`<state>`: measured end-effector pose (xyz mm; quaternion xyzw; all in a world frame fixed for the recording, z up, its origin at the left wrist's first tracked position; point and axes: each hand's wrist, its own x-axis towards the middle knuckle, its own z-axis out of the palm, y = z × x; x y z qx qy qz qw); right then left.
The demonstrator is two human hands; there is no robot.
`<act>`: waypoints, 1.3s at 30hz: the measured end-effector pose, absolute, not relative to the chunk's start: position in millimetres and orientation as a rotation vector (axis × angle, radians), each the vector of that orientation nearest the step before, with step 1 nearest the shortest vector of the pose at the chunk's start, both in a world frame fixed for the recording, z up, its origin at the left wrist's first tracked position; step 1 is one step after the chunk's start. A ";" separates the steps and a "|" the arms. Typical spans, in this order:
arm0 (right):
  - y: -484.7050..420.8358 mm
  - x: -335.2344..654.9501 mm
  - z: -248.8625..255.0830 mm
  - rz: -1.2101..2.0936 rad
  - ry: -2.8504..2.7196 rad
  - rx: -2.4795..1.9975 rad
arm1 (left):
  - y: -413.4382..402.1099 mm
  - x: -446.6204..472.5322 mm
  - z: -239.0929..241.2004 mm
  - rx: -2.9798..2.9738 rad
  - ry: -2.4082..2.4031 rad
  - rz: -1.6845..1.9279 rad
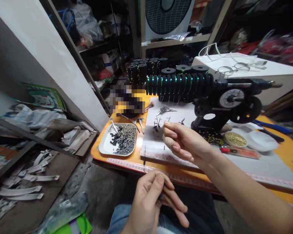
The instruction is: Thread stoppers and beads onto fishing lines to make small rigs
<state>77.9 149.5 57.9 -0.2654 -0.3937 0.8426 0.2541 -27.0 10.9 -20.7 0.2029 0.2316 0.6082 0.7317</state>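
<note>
My left hand point(156, 198) is low over my lap, its thumb pressed on the bent index finger. Something small and dark shows in that grip, too hidden to name. Above the board's front edge is my right hand point(180, 141), fingers curled together; whatever they hold, if anything, cannot be made out. A thin dark strand with small pieces on it point(144, 159) hangs over the board's edge, just above my left hand. Small dark branched pieces point(157, 123) lie on the grey board point(152, 143), close to my right fingertips. Beyond them lies a bundle of silvery wire-like pieces point(166, 110).
A white tray point(102, 148) of small grey and black pieces stands left. Behind the board is a black winding device point(231, 99) with a ribbed roller point(179, 84). Black spools point(142, 73), a dish of golden grains point(235, 139), a red-tipped cutter point(239, 152) and blue-handled pliers point(273, 126) surround it.
</note>
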 end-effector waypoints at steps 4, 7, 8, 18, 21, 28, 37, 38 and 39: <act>149.0 78.0 56.7 2.288 -1.084 -0.717 | 5.0 -28.5 -23.5 0.429 0.526 1.352; 149.0 77.9 56.3 2.292 -1.097 -0.708 | 0.2 -33.0 -17.9 0.415 0.590 1.311; 149.1 77.8 56.4 2.293 -1.100 -0.704 | -1.0 -34.4 -15.7 0.410 0.596 1.299; 148.8 78.6 56.7 2.297 -1.099 -0.680 | -4.9 -38.0 -9.2 0.384 0.633 1.239; 148.9 78.6 57.6 2.301 -1.092 -0.674 | -5.8 -38.2 -10.1 0.383 0.627 1.234; 150.5 79.6 54.5 2.306 -1.084 -0.656 | -8.2 -38.7 -11.5 0.380 0.645 1.224; 150.9 81.0 52.7 2.271 -1.096 -0.668 | -10.2 -35.5 -11.9 0.431 0.756 1.244; 151.0 81.0 53.1 2.265 -1.103 -0.671 | -10.1 -34.8 -12.3 0.450 0.787 1.246; 151.1 81.0 53.6 2.258 -1.114 -0.674 | -9.7 -34.5 -12.9 0.479 0.826 1.248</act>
